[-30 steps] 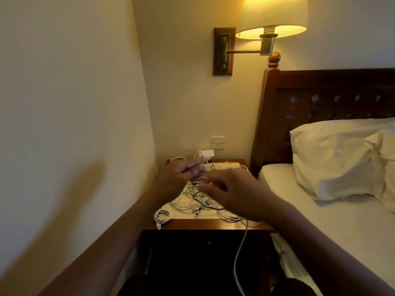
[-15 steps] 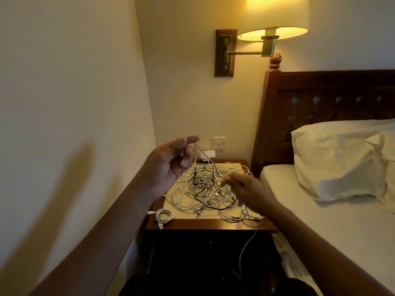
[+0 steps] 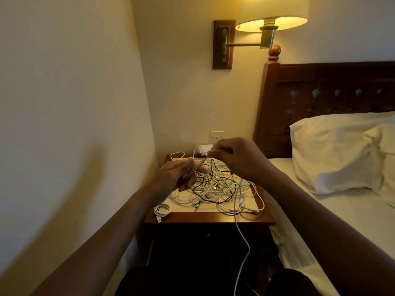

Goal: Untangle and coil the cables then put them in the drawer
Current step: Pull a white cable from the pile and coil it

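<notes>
A tangle of white and black cables [image 3: 215, 186] covers the top of a wooden nightstand [image 3: 213, 220]. My left hand [image 3: 179, 176] hovers over the pile's left side, fingers closed on a few loops of white cable. My right hand [image 3: 237, 159] is higher and to the right, pinching the same white cable between thumb and fingers. One small coiled white cable [image 3: 162, 210] lies apart at the front left corner. A white cable [image 3: 242, 253] hangs off the front edge towards the floor. The drawer front [image 3: 208, 233] below is dark and looks closed.
A white charger [image 3: 203, 149] sits at the back of the nightstand under a wall switch [image 3: 217, 136]. A wall is close on the left. A bed [image 3: 333, 221] with a pillow [image 3: 333, 150] and wooden headboard is right of the nightstand. A lit wall lamp [image 3: 271, 22] hangs above.
My left hand came down from its raised position to the pile's left side. My right hand rose from the pile's front to the back right, drawing the white cable up.
</notes>
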`<action>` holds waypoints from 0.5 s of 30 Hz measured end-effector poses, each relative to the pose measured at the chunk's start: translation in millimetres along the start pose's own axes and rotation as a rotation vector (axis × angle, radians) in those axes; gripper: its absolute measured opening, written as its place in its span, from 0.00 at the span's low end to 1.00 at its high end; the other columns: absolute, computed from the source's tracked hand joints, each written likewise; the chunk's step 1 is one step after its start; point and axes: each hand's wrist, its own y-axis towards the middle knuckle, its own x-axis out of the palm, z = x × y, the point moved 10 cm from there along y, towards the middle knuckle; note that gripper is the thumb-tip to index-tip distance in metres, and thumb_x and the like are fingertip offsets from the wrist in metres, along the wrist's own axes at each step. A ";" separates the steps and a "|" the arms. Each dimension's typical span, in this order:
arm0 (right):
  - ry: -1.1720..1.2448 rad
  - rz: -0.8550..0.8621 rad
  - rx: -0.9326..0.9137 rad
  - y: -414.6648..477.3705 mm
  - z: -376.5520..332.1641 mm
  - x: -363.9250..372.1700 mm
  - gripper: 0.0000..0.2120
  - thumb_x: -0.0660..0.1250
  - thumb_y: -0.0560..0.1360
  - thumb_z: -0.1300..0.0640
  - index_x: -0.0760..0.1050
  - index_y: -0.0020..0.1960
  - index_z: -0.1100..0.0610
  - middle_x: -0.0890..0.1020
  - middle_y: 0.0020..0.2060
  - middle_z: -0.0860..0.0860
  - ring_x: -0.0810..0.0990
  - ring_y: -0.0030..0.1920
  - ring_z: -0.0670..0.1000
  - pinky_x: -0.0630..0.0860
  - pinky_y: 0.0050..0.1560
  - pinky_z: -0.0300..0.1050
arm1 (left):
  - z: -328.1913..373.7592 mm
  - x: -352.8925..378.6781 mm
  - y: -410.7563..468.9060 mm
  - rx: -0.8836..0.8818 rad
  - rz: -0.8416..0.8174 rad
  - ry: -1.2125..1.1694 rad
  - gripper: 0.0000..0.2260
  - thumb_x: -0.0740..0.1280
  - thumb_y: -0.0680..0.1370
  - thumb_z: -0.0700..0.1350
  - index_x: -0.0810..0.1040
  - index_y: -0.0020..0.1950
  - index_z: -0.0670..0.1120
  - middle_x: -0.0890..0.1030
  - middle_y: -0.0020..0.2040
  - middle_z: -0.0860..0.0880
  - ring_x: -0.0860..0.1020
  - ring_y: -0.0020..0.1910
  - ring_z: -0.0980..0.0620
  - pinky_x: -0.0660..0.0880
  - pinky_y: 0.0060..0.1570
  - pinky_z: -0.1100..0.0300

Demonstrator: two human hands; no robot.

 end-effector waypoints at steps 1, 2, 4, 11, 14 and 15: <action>0.037 -0.025 0.013 2.9 14.6 5.0 0.05 0.69 0.80 0.48 0.83 0.49 0.46 0.80 0.33 0.41 0.77 0.33 0.39 0.75 0.35 0.42 | -0.5 -0.9 -2.7 -0.018 -0.020 -0.027 0.20 0.59 0.84 0.53 0.83 0.56 0.39 0.72 0.32 0.46 0.67 0.30 0.53 0.64 0.31 0.63; 0.063 -0.060 0.021 3.2 27.7 13.4 0.05 0.69 0.81 0.48 0.83 0.48 0.46 0.80 0.33 0.41 0.76 0.33 0.40 0.74 0.36 0.42 | 1.9 -3.3 -5.4 -0.021 -0.034 -0.029 0.19 0.61 0.84 0.52 0.83 0.55 0.38 0.69 0.32 0.47 0.65 0.30 0.54 0.64 0.30 0.64; 0.098 -0.099 0.067 -3.5 52.4 30.1 0.10 0.65 0.82 0.47 0.84 0.49 0.48 0.81 0.35 0.44 0.75 0.34 0.42 0.71 0.37 0.42 | 8.8 -17.1 -9.8 -0.002 -0.011 -0.072 0.12 0.67 0.82 0.49 0.83 0.50 0.40 0.66 0.31 0.50 0.62 0.29 0.56 0.62 0.29 0.65; 0.055 -0.130 0.392 -74.8 190.7 44.6 0.15 0.59 0.85 0.49 0.81 0.46 0.48 0.81 0.41 0.46 0.79 0.44 0.47 0.75 0.46 0.46 | 26.5 -114.4 -29.3 0.085 0.293 -0.619 0.13 0.59 0.83 0.45 0.78 0.42 0.45 0.61 0.26 0.55 0.58 0.23 0.58 0.60 0.28 0.64; -0.054 -0.139 0.529 -118.1 245.3 37.6 0.14 0.58 0.86 0.52 0.81 0.49 0.50 0.83 0.46 0.48 0.80 0.48 0.52 0.72 0.44 0.40 | 8.5 -141.7 -31.6 0.080 0.410 -0.695 0.13 0.58 0.85 0.46 0.77 0.43 0.47 0.62 0.27 0.55 0.59 0.22 0.58 0.62 0.29 0.65; -0.104 -0.137 0.560 -131.0 258.4 33.4 0.14 0.58 0.86 0.54 0.81 0.49 0.49 0.83 0.47 0.48 0.80 0.49 0.53 0.71 0.43 0.40 | 2.6 -145.7 -29.9 0.084 0.437 -0.718 0.11 0.59 0.84 0.46 0.76 0.44 0.47 0.62 0.27 0.55 0.59 0.23 0.58 0.62 0.29 0.65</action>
